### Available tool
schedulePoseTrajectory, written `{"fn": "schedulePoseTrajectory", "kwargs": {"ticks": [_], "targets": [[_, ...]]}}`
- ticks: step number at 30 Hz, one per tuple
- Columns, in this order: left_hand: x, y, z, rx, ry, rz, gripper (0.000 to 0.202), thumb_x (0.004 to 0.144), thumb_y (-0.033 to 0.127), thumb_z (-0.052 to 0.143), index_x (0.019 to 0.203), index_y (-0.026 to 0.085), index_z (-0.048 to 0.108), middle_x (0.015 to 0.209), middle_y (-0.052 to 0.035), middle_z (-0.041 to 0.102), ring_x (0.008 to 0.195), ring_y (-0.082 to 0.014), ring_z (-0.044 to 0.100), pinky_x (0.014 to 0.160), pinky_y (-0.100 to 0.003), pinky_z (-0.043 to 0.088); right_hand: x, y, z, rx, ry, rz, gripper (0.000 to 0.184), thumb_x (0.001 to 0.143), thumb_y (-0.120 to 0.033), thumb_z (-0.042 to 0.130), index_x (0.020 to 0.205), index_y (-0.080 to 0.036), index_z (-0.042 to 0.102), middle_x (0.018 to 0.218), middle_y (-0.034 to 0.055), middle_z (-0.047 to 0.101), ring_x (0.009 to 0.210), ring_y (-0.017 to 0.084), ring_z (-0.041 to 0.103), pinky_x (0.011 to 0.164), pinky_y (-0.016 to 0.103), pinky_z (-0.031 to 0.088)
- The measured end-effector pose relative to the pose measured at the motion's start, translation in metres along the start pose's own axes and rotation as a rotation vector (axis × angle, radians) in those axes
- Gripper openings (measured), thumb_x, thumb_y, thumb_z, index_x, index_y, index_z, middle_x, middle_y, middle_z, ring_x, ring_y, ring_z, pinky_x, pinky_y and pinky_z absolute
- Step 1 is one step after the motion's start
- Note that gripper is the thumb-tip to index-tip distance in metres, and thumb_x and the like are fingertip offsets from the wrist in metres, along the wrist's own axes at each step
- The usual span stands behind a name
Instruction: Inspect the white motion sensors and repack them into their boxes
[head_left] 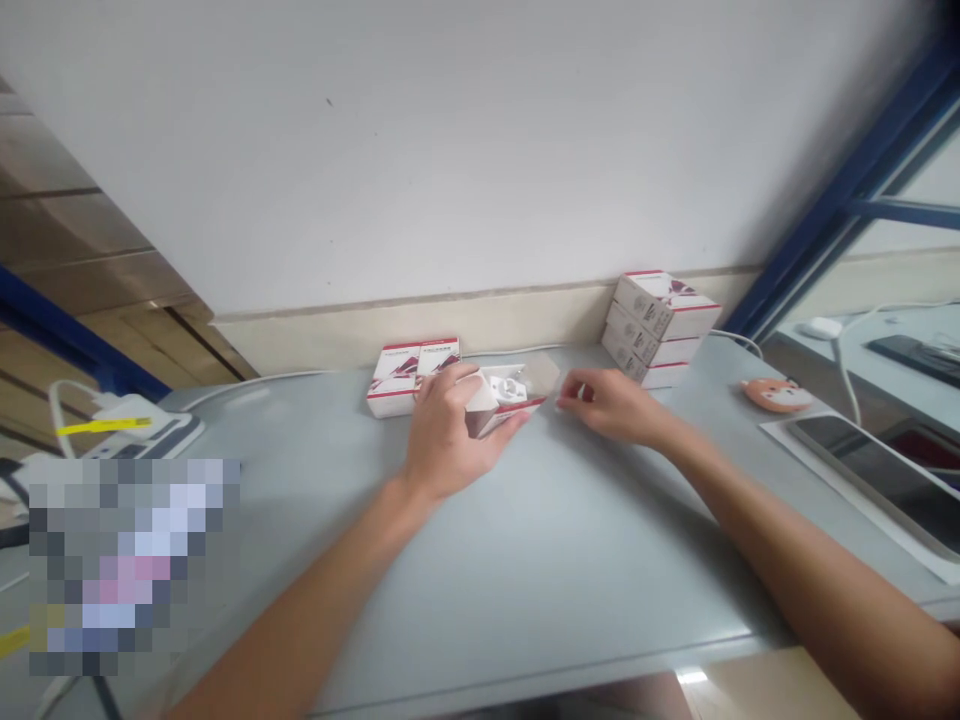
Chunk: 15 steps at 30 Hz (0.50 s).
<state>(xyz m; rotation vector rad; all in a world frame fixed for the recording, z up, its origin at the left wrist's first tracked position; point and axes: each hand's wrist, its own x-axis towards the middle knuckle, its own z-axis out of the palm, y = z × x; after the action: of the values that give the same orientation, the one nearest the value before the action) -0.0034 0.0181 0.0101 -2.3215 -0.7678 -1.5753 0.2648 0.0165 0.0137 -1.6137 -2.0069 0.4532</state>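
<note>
My left hand (444, 432) grips a small white and red cardboard box (517, 408), tilted up off the desk with its lid flaps open. A white plastic item (508, 387) with round openings lies inside it; its exact kind I cannot make out. Just right of the open flap is my right hand (611, 400), its thumb and fingers pinched together. Whether anything small is between those fingers does not show. Behind my left hand, closed boxes (411, 375) of the same print lie side by side, partly covered by the fingers.
Similar boxes (656, 320) are stacked against the wall at right. An orange animal-face item (778, 393) and a phone (874, 465) on a white sheet lie farther right. At left stands a power strip (169, 435) with plugs and cables, beside a pixelated patch.
</note>
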Motion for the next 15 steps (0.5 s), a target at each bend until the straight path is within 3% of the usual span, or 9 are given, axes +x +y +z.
{"fn": "schedulePoseTrajectory", "kwargs": {"ticks": [2,4,7,9,10,15], "targets": [[-0.001,0.0,0.002,-0.06,-0.036,-0.027,0.067,0.088,0.035,0.084,0.135,0.03,0.036,0.128,-0.0117,0.063,0.116,-0.0269,0.069,0.093,-0.046,0.057,0.001,0.008,0.008,-0.043,-0.072,0.003,0.013,0.094,-0.035,0.067,0.09,-0.024,0.071,0.081,0.0023,0.073,0.07,0.019,0.064,0.064,0.032,0.045],[-0.003,0.001,0.003,-0.114,-0.099,-0.063,0.068,0.09,0.032,0.082,0.139,0.029,0.035,0.134,-0.0138,0.06,0.12,-0.0267,0.068,0.094,-0.046,0.058,0.002,0.008,0.01,-0.062,-0.037,-0.015,0.012,0.094,-0.034,0.067,0.096,-0.023,0.07,0.094,0.0053,0.074,0.075,0.02,0.064,0.066,0.032,0.044],[-0.005,0.002,0.003,-0.143,-0.204,-0.087,0.07,0.093,0.028,0.078,0.146,0.029,0.033,0.141,-0.0159,0.056,0.129,-0.0289,0.065,0.099,-0.047,0.058,0.0,-0.005,0.0,-0.075,0.269,-0.067,0.015,0.094,-0.036,0.068,0.101,-0.023,0.067,0.104,0.0073,0.07,0.073,0.02,0.059,0.066,0.034,0.042],[-0.005,0.003,0.003,-0.146,-0.249,-0.078,0.072,0.094,0.025,0.075,0.15,0.03,0.031,0.143,-0.0168,0.054,0.133,-0.0305,0.062,0.102,-0.049,0.057,-0.005,-0.02,-0.01,0.016,0.502,-0.151,0.016,0.1,-0.038,0.063,0.096,-0.023,0.065,0.093,0.0048,0.065,0.07,0.019,0.054,0.067,0.035,0.043],[-0.005,0.003,0.003,-0.153,-0.26,-0.066,0.073,0.094,0.024,0.075,0.152,0.03,0.03,0.144,-0.0171,0.054,0.134,-0.0309,0.061,0.103,-0.05,0.057,-0.007,-0.028,-0.014,0.086,0.547,-0.212,0.019,0.103,-0.039,0.059,0.094,-0.024,0.065,0.089,0.0041,0.063,0.071,0.019,0.054,0.069,0.036,0.044],[-0.003,0.007,0.001,-0.203,-0.293,-0.052,0.074,0.095,0.016,0.07,0.154,0.033,0.028,0.148,-0.017,0.052,0.135,-0.0306,0.06,0.102,-0.051,0.058,-0.02,-0.056,-0.013,0.165,0.292,-0.471,0.018,0.104,-0.037,0.062,0.115,-0.029,0.073,0.104,0.0066,0.066,0.097,0.025,0.06,0.089,0.042,0.049]]}}
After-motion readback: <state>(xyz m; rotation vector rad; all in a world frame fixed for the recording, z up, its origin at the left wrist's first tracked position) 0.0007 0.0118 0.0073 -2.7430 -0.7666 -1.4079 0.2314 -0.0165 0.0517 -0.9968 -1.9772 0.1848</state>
